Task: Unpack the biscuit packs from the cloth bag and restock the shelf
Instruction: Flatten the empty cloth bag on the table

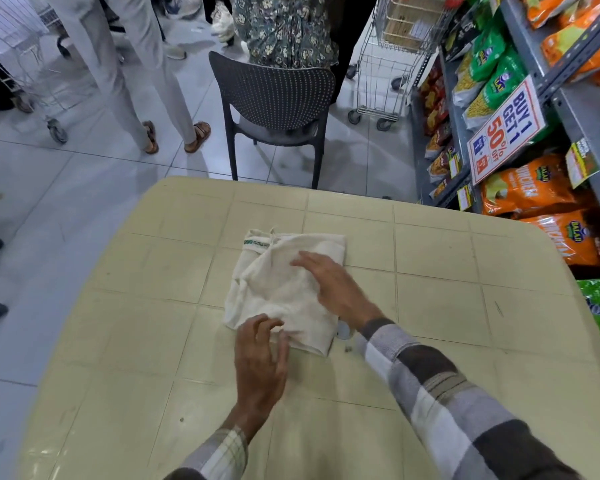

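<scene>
presses down on the bag (pixel 278 289) with the right hand (pixel 329 282), fingers straight and flat on the far half of the cloth, clamped on nothing. touches the near edge of the bag with the left hand (pixel 260 358), fingers spread and only loosely bent, tips resting on the cloth, gripping nothing. reaches in from below in checked grey and white sleeves (pixel 430 382). shows the bag folded flat and crumpled near the middle of the table (pixel 465 306), cream cloth with a green print (pixel 255 243) along its far left edge. shows a small pale disc (pixel 343 330) on the table, just beside the bag's near right corner and partly under the right wrist; cannot tell what it is. shows a dark chair (pixel 274 95) just beyond the table's far edge, back turned to the table. has the shelf (pixel 581 128) running along the right, close by the table's right side, stocked with orange packs (pixel 530 192) and green packs (pixel 496 71), with a sign (pixel 506 129) reading "buy 1 get 1 50% off" hung on its front. shows a wire trolley (pixel 392 64) at the shelf's far end, and legs in sandals (pixel 201 131) on the tiled floor (pixel 66 188) to the far left.
</scene>
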